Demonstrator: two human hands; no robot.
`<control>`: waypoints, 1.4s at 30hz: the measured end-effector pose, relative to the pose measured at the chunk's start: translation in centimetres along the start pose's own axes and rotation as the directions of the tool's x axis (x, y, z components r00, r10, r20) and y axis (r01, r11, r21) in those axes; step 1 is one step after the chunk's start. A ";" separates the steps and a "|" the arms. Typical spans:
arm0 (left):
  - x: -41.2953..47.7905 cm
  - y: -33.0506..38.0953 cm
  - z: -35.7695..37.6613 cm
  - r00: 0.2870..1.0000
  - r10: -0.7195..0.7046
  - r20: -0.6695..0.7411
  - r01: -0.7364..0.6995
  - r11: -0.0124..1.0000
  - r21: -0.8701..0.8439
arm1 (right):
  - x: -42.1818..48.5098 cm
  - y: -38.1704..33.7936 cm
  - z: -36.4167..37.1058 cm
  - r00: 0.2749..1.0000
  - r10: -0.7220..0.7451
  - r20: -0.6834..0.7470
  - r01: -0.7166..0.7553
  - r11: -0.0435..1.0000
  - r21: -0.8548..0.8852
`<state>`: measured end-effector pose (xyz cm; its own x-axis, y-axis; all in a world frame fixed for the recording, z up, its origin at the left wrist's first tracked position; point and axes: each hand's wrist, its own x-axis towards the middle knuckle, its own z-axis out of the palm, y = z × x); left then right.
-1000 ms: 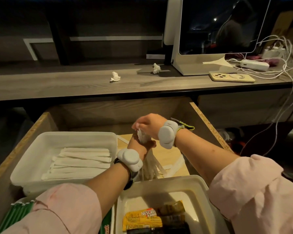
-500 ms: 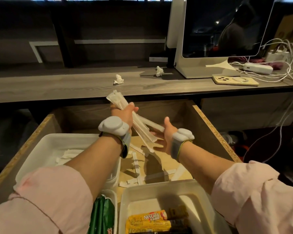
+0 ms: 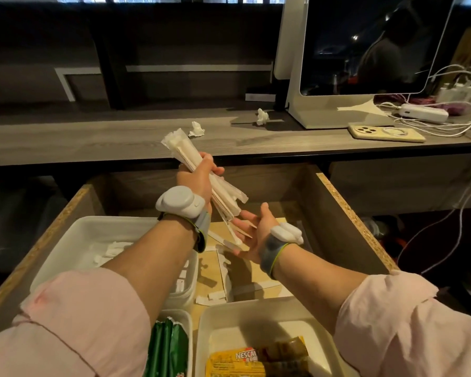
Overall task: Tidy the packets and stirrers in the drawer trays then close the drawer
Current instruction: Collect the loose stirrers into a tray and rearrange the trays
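Note:
My left hand [image 3: 199, 178] grips a bundle of paper-wrapped stirrers [image 3: 185, 152], held tilted above the open wooden drawer [image 3: 348, 213]. My right hand [image 3: 256, 232] is open, palm up, just under the bundle's lower end, fingers touching its tips. A white tray [image 3: 74, 240] at the drawer's back left holds more wrapped stirrers. Loose wrapped stirrers [image 3: 215, 295] lie on the drawer floor. At the front, a white tray [image 3: 229, 314] holds yellow Nescafe packets [image 3: 239, 361], and a narrow tray holds green packets [image 3: 169, 346].
Above the drawer runs a wooden counter [image 3: 93, 142] with two crumpled paper scraps [image 3: 196, 129], a screen on a white stand [image 3: 365, 50], a phone [image 3: 386, 131] and tangled white cables [image 3: 460, 104]. Cables also hang down to the right of the drawer.
My left hand has lifted the stirrer bundle up out of the drawer. My right hand let go of the bundle's top and dropped below it, palm open. The bundle has risen slightly more since half a second ago.

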<state>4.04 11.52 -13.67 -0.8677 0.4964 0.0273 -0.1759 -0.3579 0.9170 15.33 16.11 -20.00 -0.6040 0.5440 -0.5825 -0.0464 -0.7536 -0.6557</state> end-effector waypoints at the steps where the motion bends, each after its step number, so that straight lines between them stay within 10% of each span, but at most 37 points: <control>1: -0.1 0.2 0.1 1.000 -0.002 0.011 0.002 1.000 -0.006 | 0.0 0.4 0.0 1.000 0.016 0.014 -0.017 0.999 0.034; 8: -2.5 -2.4 0.0 0.992 -0.070 0.108 0.068 0.997 0.023 | -0.6 -1.7 3.5 0.970 -0.093 0.223 -0.003 0.919 0.394; 13: -2.2 -2.1 -1.5 0.963 -0.242 0.119 0.217 0.958 0.189 | -0.9 -2.2 2.5 0.956 -0.264 0.126 0.272 0.961 -0.056; 16: -1.9 -1.4 -2.2 0.949 -0.309 0.054 0.297 0.941 0.165 | -2.2 -1.9 3.6 0.869 -0.375 0.322 0.494 0.682 -0.539; 21: -2.3 0.8 -3.9 0.931 -0.364 0.041 0.327 0.877 0.351 | -3.3 -0.7 6.4 0.730 -0.367 0.577 0.658 0.144 -0.739; 28: -0.1 6.3 -9.4 0.989 -0.145 -0.041 0.149 0.979 0.141 | -4.4 2.4 10.7 0.796 -0.132 0.590 0.603 0.106 -0.790; 33: 1.6 8.2 -15.7 0.967 -0.037 -0.252 0.120 0.940 0.320 | -2.0 4.7 12.4 0.819 -0.091 0.567 0.503 -0.362 -0.785; 42: -0.8 6.5 -15.5 0.998 -0.013 -0.069 0.050 0.829 0.557 | -1.3 3.2 11.8 0.825 -0.028 0.565 0.476 -0.506 -0.719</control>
<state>-3.62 -3.50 -13.89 -0.8954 0.4450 -0.0123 0.0702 0.1684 0.9832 6.62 8.65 -15.68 -0.9463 0.2614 -0.1901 0.3086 0.9057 -0.2905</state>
